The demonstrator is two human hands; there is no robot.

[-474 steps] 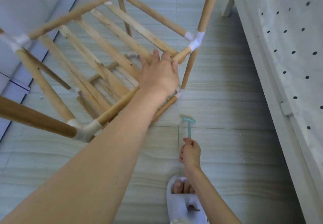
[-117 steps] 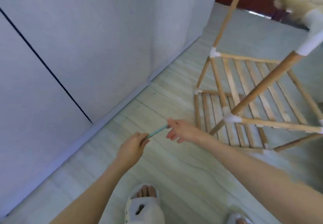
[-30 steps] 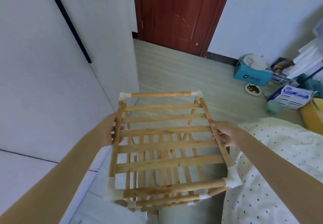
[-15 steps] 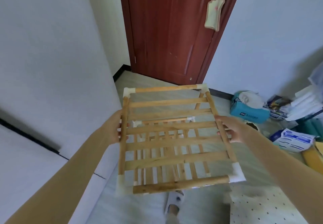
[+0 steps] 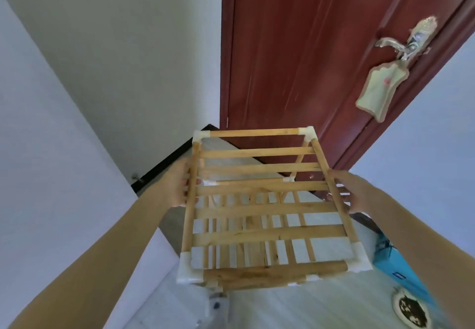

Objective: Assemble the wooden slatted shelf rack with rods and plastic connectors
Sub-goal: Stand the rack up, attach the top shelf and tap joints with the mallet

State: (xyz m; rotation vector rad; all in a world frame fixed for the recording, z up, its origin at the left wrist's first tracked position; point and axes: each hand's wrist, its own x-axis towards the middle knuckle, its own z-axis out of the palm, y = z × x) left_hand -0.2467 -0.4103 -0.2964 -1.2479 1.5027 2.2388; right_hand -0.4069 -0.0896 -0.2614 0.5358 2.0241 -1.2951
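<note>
Lifted higher than half a second ago, the wooden rack (image 5: 267,208) now fills the space between both hands, with the red door (image 5: 321,53) looming larger beyond it. The left hand (image 5: 180,186) grips the rack's left side rod, fingers curled around it, while the right hand (image 5: 347,190) holds the right side rod in the same way. Between the hands, the top shelf's slats run crosswise, and white plastic connectors (image 5: 187,268) cap the corners; a lower slatted tier shows through the gaps. Below the right forearm sit a blue box (image 5: 401,267) and a small bowl (image 5: 411,312) on the pale floor (image 5: 295,308).
</note>
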